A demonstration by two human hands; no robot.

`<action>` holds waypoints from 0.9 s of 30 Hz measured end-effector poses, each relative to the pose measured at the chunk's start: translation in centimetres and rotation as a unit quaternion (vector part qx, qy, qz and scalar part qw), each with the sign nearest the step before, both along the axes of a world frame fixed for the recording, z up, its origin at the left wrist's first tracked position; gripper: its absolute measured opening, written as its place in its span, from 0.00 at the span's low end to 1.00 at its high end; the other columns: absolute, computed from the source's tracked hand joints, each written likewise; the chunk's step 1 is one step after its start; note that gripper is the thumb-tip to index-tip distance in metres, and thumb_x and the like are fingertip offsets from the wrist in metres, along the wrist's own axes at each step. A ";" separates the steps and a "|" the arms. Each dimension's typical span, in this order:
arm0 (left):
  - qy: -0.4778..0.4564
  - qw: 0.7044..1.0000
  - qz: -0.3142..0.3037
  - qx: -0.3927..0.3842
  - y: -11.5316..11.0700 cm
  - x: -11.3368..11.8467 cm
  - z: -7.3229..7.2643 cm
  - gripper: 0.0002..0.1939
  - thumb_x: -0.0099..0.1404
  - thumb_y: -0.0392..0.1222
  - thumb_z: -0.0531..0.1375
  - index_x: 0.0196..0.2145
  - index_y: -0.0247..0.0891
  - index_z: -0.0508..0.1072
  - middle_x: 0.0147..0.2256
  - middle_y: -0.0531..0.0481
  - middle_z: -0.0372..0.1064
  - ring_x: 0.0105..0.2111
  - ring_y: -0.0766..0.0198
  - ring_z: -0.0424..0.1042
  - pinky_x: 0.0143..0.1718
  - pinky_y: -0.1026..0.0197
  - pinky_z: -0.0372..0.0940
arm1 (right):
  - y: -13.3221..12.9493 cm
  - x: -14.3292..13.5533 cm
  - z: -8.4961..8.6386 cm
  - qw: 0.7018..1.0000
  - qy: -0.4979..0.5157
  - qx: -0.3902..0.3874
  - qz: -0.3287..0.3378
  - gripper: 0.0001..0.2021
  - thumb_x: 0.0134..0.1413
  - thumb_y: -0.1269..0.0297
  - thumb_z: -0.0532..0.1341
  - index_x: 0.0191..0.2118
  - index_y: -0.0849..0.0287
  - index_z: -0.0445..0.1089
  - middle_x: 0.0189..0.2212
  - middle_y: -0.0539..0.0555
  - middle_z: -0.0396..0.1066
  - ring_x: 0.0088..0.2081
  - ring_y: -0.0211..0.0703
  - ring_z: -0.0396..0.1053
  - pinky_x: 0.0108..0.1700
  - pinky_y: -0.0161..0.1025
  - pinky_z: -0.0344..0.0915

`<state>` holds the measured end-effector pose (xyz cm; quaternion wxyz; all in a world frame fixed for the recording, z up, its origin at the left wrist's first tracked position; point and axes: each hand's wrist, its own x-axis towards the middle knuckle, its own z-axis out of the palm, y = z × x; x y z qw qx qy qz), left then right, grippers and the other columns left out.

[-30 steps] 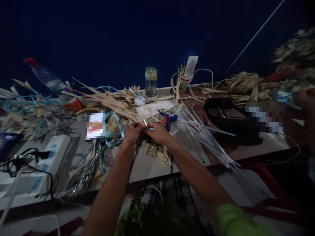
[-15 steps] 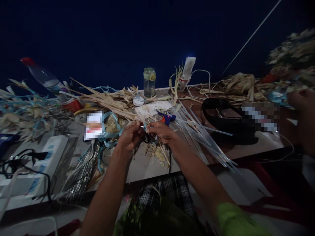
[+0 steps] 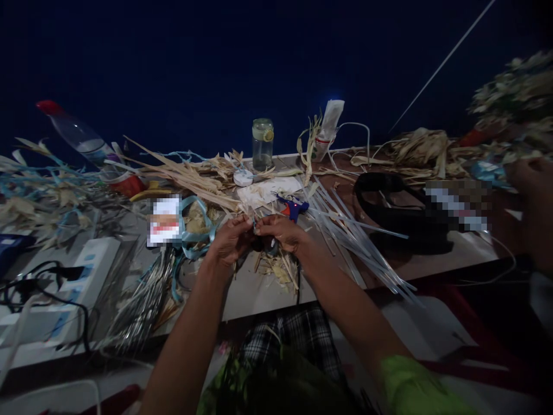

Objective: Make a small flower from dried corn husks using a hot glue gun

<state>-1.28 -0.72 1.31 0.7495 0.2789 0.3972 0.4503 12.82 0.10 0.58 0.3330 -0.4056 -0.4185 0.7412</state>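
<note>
Above the middle of the table (image 3: 254, 300), my left hand (image 3: 231, 239) and my right hand (image 3: 283, 231) meet with pinched fingers. Between the fingertips is something small and pale, too small to name. Just behind my right hand lies a blue and orange glue gun (image 3: 294, 207) with a small red light. Dry husk scraps (image 3: 283, 271) lie beneath the hands. A white paper sheet (image 3: 268, 191) and a round white lid or roll (image 3: 242, 177) lie beyond them.
Clear plastic rods (image 3: 358, 242) and a black strap (image 3: 401, 225) lie to the right. On the left are metal wires (image 3: 147, 300), blue ribbon (image 3: 194, 230) and a white power strip (image 3: 86, 288). A lidded bottle (image 3: 262, 144) stands behind. Another person's hand (image 3: 529, 173) shows far right.
The fingertips of both hands have come closer together, and less of the small pale thing shows between them. The things on the table look unmoved.
</note>
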 end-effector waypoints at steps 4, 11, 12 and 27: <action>0.006 1.000 0.000 0.012 0.0 0.2 -0.1 0.11 0.43 0.37 0.65 0.23 0.33 0.66 0.22 0.53 0.65 0.22 0.71 0.64 0.26 0.67 0.61 | 0.3 0.3 -0.2 0.999 -0.019 0.010 -0.024 0.09 0.26 0.68 0.65 0.22 0.63 0.66 0.17 0.44 0.64 0.20 0.29 0.58 0.26 0.31 0.53; 0.033 0.997 -0.063 0.028 0.1 -0.2 -0.4 0.14 0.44 0.42 0.65 0.23 0.33 0.63 0.17 0.56 0.58 0.18 0.74 0.57 0.21 0.69 0.53 | 0.8 1.2 -0.4 0.995 -0.077 0.062 -0.031 0.10 0.26 0.68 0.67 0.21 0.64 0.67 0.19 0.45 0.66 0.24 0.30 0.61 0.30 0.30 0.54; 0.042 0.996 -0.076 0.032 0.1 -0.3 -0.4 0.15 0.44 0.43 0.65 0.22 0.33 0.63 0.16 0.56 0.56 0.18 0.74 0.56 0.20 0.69 0.52 | 0.8 1.4 -0.3 0.996 -0.068 0.057 -0.026 0.11 0.26 0.67 0.67 0.21 0.64 0.66 0.18 0.45 0.66 0.23 0.29 0.60 0.29 0.30 0.53; 0.143 0.974 -0.140 0.100 0.3 -1.3 -0.4 0.21 0.47 0.52 0.63 0.15 0.35 0.59 0.11 0.57 0.49 0.12 0.77 0.44 0.15 0.66 0.37 | 1.0 2.3 0.3 1.000 -0.018 0.004 0.019 0.15 0.27 0.61 0.68 0.22 0.62 0.63 0.14 0.42 0.59 0.15 0.26 0.51 0.18 0.29 0.46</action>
